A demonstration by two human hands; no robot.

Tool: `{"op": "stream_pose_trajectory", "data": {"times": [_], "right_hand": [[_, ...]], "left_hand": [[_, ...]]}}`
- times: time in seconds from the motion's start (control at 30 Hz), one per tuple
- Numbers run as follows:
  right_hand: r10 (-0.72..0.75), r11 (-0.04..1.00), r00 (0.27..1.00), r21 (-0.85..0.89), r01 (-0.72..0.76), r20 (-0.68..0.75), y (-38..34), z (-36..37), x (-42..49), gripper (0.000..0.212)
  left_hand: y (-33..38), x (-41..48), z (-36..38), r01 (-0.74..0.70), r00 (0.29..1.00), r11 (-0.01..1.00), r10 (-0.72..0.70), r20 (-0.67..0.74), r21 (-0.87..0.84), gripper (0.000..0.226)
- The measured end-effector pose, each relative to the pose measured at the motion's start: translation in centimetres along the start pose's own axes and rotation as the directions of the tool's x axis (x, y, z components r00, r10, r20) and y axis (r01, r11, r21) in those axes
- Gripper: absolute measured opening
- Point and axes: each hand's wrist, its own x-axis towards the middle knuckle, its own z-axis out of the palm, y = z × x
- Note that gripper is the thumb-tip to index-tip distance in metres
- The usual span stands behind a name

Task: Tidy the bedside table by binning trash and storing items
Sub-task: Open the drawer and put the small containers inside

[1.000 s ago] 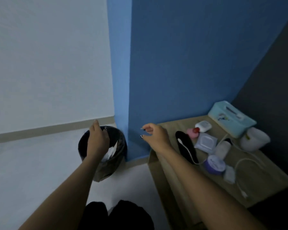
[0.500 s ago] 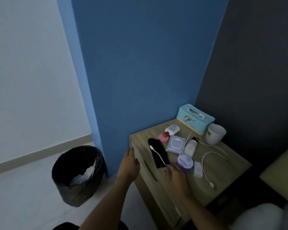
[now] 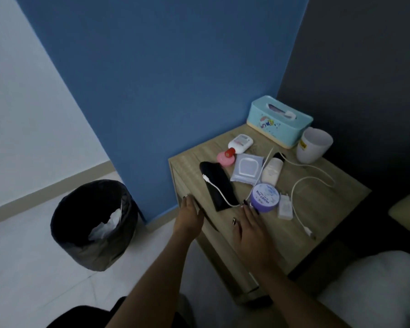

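Our left hand (image 3: 187, 215) curls at the drawer's top edge on the bedside table (image 3: 322, 209), whether gripping we cannot tell, while our right hand (image 3: 249, 227) lies flat, fingers (image 3: 246, 205) apart, just beside the purple jar (image 3: 265, 197). We'd judge a straight, level pull best, keeping the top steady. The black case (image 3: 217, 183) with the white cable (image 3: 219, 194) over it sits near the front-left corner; the bin (image 3: 92, 223) stands left.

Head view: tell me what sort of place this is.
Probably a bedroom corner: a small wooden bedside table against the blue wall carries a teal tissue box, toiletries and a white charging cable, and a black-lined round bin stands on the floor.
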Motion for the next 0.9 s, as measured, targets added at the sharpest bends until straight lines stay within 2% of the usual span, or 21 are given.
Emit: {"op": "stream_pose_trajectory", "data": {"times": [0.17,0.33,0.77,0.9], "right_hand": [[0.013,1.000,1.000,-0.011,-0.013,0.007,0.3,0.3,0.0,0.047],[0.027,0.999,0.999,-0.026,-0.026,0.044,0.4,0.3,-0.2,0.048],[0.045,0.998,0.999,-0.034,-0.044,0.020,0.2,0.1,-0.2,0.045],[0.034,0.999,0.998,-0.037,-0.033,0.048,0.3,-0.2,-0.3,0.046]], "left_hand": [[-0.7,1.1,2.2,0.040,0.999,0.996,-0.037,0.040,-0.079,0.083],[-0.4,2.2,2.9,0.086,0.996,0.969,-0.086,0.008,-0.232,0.087],[-1.3,2.4,2.9,0.181,0.984,0.936,-0.173,0.050,-0.302,0.084],[-3.3,1.1,1.8,0.153,0.988,0.943,-0.152,0.027,-0.296,0.085]]}}
